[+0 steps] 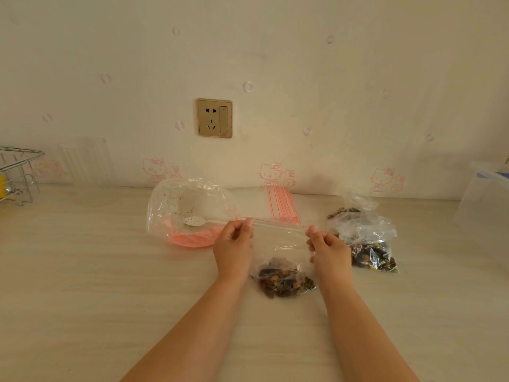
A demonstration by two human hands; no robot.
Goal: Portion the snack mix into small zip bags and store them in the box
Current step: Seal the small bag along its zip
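A small clear zip bag [283, 274] with a red seal line holds dark snack mix at its bottom and stands on the table. My left hand [234, 249] pinches the left end of its zip strip, and my right hand [329, 252] pinches the right end. Behind them lies a pink bowl lined with a plastic bag [190, 216], a white spoon [195, 221] resting inside it. A stack of unused zip bags [283, 202] lies flat near the wall. To the right sit other bags of snack mix [369, 244]. A translucent box [487, 197] stands at the far right.
A wire rack [16, 175] with something yellow in it stands at the far left edge. A wall socket [214, 118] sits above the table. The pale wooden tabletop [96, 271] stretches to the left and toward me.
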